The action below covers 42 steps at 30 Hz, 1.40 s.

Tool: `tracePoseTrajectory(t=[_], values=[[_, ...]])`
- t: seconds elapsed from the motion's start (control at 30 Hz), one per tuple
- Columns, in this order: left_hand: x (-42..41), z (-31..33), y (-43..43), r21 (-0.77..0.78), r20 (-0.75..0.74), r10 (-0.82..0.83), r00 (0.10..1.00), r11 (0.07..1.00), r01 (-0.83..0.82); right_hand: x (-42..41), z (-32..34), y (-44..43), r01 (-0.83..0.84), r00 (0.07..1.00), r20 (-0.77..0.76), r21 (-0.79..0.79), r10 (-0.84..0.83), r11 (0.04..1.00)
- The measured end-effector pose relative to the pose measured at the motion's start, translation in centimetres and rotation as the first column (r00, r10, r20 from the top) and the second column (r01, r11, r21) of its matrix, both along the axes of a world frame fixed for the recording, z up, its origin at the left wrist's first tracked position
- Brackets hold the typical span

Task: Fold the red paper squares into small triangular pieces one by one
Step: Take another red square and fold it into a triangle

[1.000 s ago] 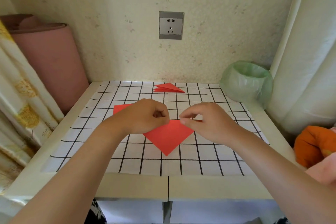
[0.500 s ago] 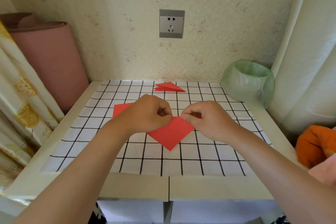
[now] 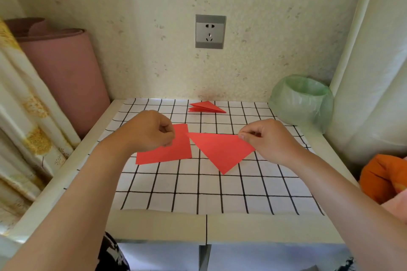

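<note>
Right hand [image 3: 268, 141]: pinching the right corner of the half-folded triangle [image 3: 222, 152].
Left hand [image 3: 149, 131]: curled over the flat red squares [image 3: 167, 152]; cannot tell whether gripping anything.
Triangle: on the grid mat [image 3: 198, 193], just right of the squares, left tip free.
Finished pile [image 3: 206, 108]: at the mat's far edge.
Risk: probably a skewed crease, since a one-corner hold lets the paper pivot.

- The folded triangle [image 3: 222, 152] is made of matt red paper.
- The bin liner [image 3: 301, 99] at the far-right corner of the tabletop [image 3: 154, 226] is formed of thin, glossy plastic.
</note>
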<state>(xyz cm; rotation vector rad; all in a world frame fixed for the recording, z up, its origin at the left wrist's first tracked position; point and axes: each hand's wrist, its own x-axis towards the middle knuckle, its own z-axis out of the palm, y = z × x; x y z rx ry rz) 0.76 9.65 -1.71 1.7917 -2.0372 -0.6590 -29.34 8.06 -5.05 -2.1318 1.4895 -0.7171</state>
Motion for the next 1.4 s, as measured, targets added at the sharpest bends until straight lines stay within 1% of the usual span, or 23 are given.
tracePoseTrajectory(t=[0.07, 0.13, 0.2, 0.27, 0.33, 0.37, 0.43, 0.47, 0.5, 0.57, 0.6, 0.67, 0.73, 0.77, 0.83, 0.9, 0.97, 1.03, 1.1, 1.17, 1.2, 1.3, 1.4], values=[[-0.4, -0.3, -0.2, -0.128, 0.016, 0.041, 0.999, 0.991, -0.038, 0.0, -0.1, 0.1, 0.003, 1.0, 0.002, 0.0, -0.003, 1.0], [-1.8, -0.8, -0.1, -0.318, -0.004, 0.007, 1.0, 0.948, -0.008, 0.3, -0.1, 0.4, -0.008, 1.0, 0.021, -0.015, 0.008, 1.0], [-3.9, -1.3, 0.3, -0.436, 0.022, -0.125, 0.992, 0.892, 0.122, 0.9, 0.0, 0.8, -0.026, 0.999, 0.017, -0.074, 0.027, 0.997], [-5.6, -1.9, 0.5, -0.448, 0.094, -0.237, 0.967, 0.857, 0.253, 1.6, 0.1, 1.3, -0.059, 0.998, -0.013, -0.154, 0.057, 0.986], [-6.6, -2.2, 0.6, -0.379, 0.104, -0.265, 0.958, 0.88, 0.285, 2.1, 0.2, 1.6, -0.067, 0.996, 0.047, -0.185, 0.077, 0.981], [-6.7, -2.3, 0.6, -0.305, 0.056, -0.256, 0.965, 0.916, 0.261, 2.3, 0.2, 1.6, -0.046, 0.99, 0.121, -0.177, 0.069, 0.983], [-6.6, -2.4, 0.5, -0.18, -0.094, -0.201, 0.975, 0.967, 0.182, 2.6, 0.4, 1.4, 0.043, 0.962, 0.275, -0.164, 0.004, 0.985], [-6.5, -2.4, 0.4, -0.143, -0.178, -0.15, 0.972, 0.982, 0.126, 2.5, 0.3, 1.2, 0.095, 0.947, 0.32, -0.163, -0.039, 0.982], [-6.4, -2.4, 0.2, -0.102, -0.265, -0.081, 0.961, 0.993, 0.056, 2.4, 0.2, 1.0, 0.138, 0.944, 0.322, -0.183, -0.074, 0.973], [-6.4, -2.3, 0.0, 0.038, -0.435, 0.088, 0.896, 0.996, -0.079, 2.1, 0.1, 0.9, 0.151, 0.968, 0.236, -0.282, -0.084, 0.948], [-6.6, -2.4, -0.2, 0.148, -0.521, 0.171, 0.836, 0.983, -0.109, 2.0, 0.0, 1.0, 0.115, 0.982, 0.182, -0.336, -0.056, 0.935], [-6.7, -2.7, -0.5, 0.333, -0.646, 0.295, 0.704, 0.939, -0.087, 2.0, -0.1, 1.1, 0.009, 0.996, 0.081, -0.39, 0.024, 0.921], [-7.0, -3.2, -0.7, 0.417, -0.712, 0.348, 0.61, 0.908, -0.031, 2.2, -0.3, 1.3, -0.106, 0.994, -0.024, -0.378, 0.105, 0.92], [-7.2, -3.4, -0.8, 0.431, -0.744, 0.353, 0.567, 0.902, 0.005, 2.4, -0.5, 1.3, -0.157, 0.987, -0.082, -0.358, 0.136, 0.921], [-7.9, -3.5, -0.5, 0.436, -0.773, 0.347, 0.531, 0.898, 0.048, 2.4, -1.0, 1.3, -0.21, 0.973, -0.157, -0.316, 0.168, 0.925], [-8.4, -3.6, -0.4, 0.438, -0.784, 0.341, 0.519, 0.896, 0.073, 2.4, -1.3, 1.2, -0.182, 0.979, -0.142, -0.294, 0.145, 0.938], [-8.6, -3.7, -0.3, 0.427, -0.808, 0.319, 0.495, 0.896, 0.118, 2.3, -1.2, 1.0, -0.11, 0.994, -0.043, -0.235, 0.103, 0.966], [-8.6, -3.4, -0.1, 0.392, -0.835, 0.27, 0.479, 0.903, 0.175, 2.1, -0.9, 0.8, -0.066, 0.991, 0.112, -0.106, 0.077, 0.992], [-8.6, -3.1, -0.1, 0.354, -0.851, 0.239, 0.468, 0.919, 0.175, 2.0, -0.6, 0.6, -0.053, 0.974, 0.223, 0.015, 0.048, 0.999], [-8.5, -2.9, 0.1, 0.333, -0.852, 0.217, 0.477, 0.927, 0.172, 1.8, -0.3, 0.7, -0.036, 0.958, 0.287, 0.119, 0.0, 0.992], [-8.4, -2.8, 0.2, 0.324, -0.845, 0.194, 0.499, 0.927, 0.189, 1.8, -0.1, 0.9, -0.02, 0.952, 0.306, 0.149, -0.027, 0.989], [-8.1, -2.7, 0.5, 0.287, -0.791, 0.098, 0.603, 0.931, 0.226, 1.6, 0.2, 0.9, 0.018, 0.932, 0.351, 0.188, -0.085, 0.982], [-8.4, -2.8, 0.6, 0.219, -0.777, 0.082, 0.625, 0.965, 0.146, 1.4, 0.5, 1.2, 0.001, 0.949, 0.309, 0.212, -0.068, 0.977]])
